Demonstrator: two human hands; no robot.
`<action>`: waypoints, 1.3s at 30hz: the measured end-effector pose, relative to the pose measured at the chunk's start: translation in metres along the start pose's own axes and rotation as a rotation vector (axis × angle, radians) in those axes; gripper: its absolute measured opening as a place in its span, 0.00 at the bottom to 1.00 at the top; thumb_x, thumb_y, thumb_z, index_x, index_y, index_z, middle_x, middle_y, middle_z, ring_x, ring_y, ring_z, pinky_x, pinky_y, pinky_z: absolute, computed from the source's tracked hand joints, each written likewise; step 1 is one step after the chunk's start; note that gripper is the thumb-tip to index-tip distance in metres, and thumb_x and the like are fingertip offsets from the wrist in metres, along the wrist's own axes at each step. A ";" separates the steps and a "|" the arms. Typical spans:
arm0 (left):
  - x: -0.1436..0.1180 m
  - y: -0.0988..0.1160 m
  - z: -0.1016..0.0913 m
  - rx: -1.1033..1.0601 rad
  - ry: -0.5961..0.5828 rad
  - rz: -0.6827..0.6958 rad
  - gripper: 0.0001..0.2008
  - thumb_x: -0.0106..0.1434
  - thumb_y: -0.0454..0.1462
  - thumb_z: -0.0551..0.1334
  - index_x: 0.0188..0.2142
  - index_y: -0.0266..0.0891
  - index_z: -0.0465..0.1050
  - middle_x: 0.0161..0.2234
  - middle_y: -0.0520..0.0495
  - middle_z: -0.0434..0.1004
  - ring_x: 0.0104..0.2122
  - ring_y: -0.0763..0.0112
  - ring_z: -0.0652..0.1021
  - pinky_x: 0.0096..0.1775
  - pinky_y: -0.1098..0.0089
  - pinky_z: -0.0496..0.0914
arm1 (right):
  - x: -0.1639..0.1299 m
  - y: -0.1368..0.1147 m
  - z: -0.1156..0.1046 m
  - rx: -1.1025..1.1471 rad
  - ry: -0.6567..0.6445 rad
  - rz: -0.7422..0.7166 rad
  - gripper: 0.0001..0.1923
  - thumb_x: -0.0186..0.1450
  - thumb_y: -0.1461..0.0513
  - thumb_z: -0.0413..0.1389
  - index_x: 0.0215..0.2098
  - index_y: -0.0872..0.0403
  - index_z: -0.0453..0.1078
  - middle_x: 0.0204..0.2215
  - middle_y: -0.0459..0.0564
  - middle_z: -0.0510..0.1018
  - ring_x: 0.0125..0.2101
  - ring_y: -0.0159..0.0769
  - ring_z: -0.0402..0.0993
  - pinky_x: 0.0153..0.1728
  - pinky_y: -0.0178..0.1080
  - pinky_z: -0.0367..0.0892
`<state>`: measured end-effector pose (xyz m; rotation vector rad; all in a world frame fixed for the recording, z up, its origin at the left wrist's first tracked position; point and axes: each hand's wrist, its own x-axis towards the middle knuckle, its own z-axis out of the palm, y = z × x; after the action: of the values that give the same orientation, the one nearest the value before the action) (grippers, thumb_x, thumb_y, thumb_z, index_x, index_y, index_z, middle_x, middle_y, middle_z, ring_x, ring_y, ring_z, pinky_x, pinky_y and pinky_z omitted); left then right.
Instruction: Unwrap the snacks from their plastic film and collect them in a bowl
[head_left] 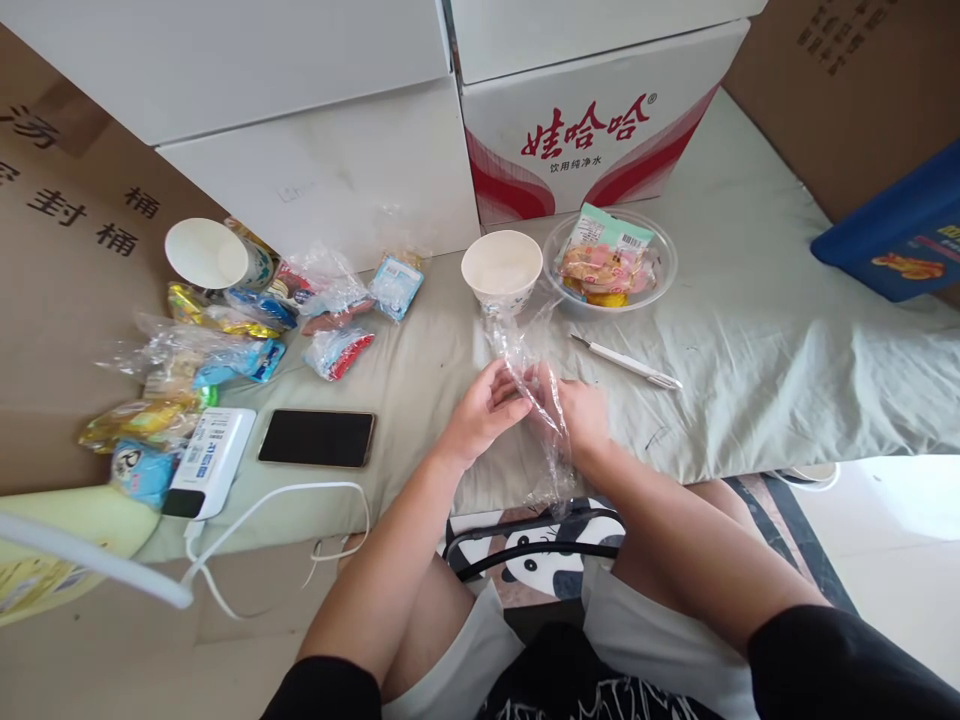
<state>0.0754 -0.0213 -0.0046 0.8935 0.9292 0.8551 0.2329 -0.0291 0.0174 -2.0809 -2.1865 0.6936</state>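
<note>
Fingers curled nearly closed, the left hand (489,408) and right hand (583,415) pinch a clear bag (556,462), a paper cup (501,268) at 12 o'clock. Likely light, limp and slippery, it suits edge grips.

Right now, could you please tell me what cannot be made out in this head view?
Head view: the fingertips of the right hand, obscured by folds and glare of the clear plastic.
Head view: the lowest contents of the clear bowl, covered by the upper packets.
Head view: the rest of the blue package, cut off by the right edge.
Head view: the fine print on the white device, too small to read.
</note>
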 end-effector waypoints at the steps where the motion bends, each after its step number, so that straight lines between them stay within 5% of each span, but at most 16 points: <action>1: 0.000 0.001 0.000 -0.002 0.009 0.001 0.41 0.48 0.50 0.78 0.59 0.42 0.69 0.59 0.38 0.75 0.63 0.48 0.72 0.65 0.53 0.65 | 0.000 0.000 0.001 -0.014 -0.002 -0.032 0.18 0.74 0.52 0.47 0.55 0.47 0.71 0.35 0.53 0.84 0.30 0.43 0.77 0.28 0.41 0.47; 9: 0.000 0.006 -0.004 -0.022 -0.018 0.003 0.38 0.47 0.55 0.78 0.52 0.40 0.73 0.57 0.37 0.78 0.65 0.45 0.71 0.65 0.53 0.64 | -0.001 -0.004 0.000 -0.080 -0.015 -0.189 0.20 0.72 0.56 0.48 0.60 0.41 0.71 0.35 0.51 0.84 0.31 0.42 0.78 0.25 0.41 0.45; 18: -0.001 0.005 -0.009 -0.103 -0.083 0.021 0.50 0.45 0.60 0.76 0.62 0.39 0.68 0.63 0.31 0.72 0.65 0.40 0.70 0.65 0.49 0.64 | -0.005 -0.005 0.006 0.023 0.080 -0.257 0.29 0.72 0.44 0.46 0.66 0.45 0.66 0.40 0.52 0.86 0.33 0.43 0.80 0.27 0.39 0.49; 25: 0.000 -0.001 -0.010 -0.016 -0.059 -0.001 0.44 0.47 0.41 0.79 0.63 0.45 0.67 0.63 0.40 0.73 0.65 0.48 0.71 0.67 0.51 0.63 | 0.001 -0.003 0.011 0.113 0.081 -0.147 0.31 0.64 0.48 0.56 0.63 0.46 0.67 0.35 0.51 0.85 0.30 0.42 0.78 0.28 0.37 0.54; 30: 0.004 0.007 -0.011 0.108 0.204 0.001 0.17 0.53 0.44 0.73 0.41 0.39 0.80 0.45 0.41 0.85 0.48 0.54 0.83 0.52 0.57 0.76 | 0.008 0.012 0.012 0.592 0.172 -0.142 0.35 0.63 0.51 0.58 0.65 0.52 0.61 0.29 0.44 0.79 0.26 0.35 0.73 0.31 0.37 0.62; 34: 0.004 0.019 -0.017 0.070 0.356 0.047 0.15 0.51 0.47 0.73 0.32 0.39 0.79 0.30 0.46 0.83 0.32 0.62 0.84 0.36 0.65 0.78 | 0.013 0.019 0.010 0.938 0.184 -0.081 0.41 0.60 0.51 0.60 0.67 0.56 0.55 0.31 0.44 0.78 0.23 0.31 0.68 0.28 0.37 0.63; 39: 0.001 0.030 -0.026 0.053 0.324 0.019 0.17 0.50 0.49 0.71 0.33 0.38 0.78 0.20 0.50 0.78 0.19 0.67 0.78 0.22 0.70 0.71 | 0.016 0.021 0.004 1.183 0.051 -0.057 0.17 0.60 0.49 0.57 0.39 0.53 0.70 0.21 0.40 0.69 0.20 0.29 0.65 0.24 0.35 0.60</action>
<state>0.0458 -0.0026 0.0138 0.8236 1.2301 1.0138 0.2495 -0.0150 0.0022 -1.3336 -1.2011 1.4126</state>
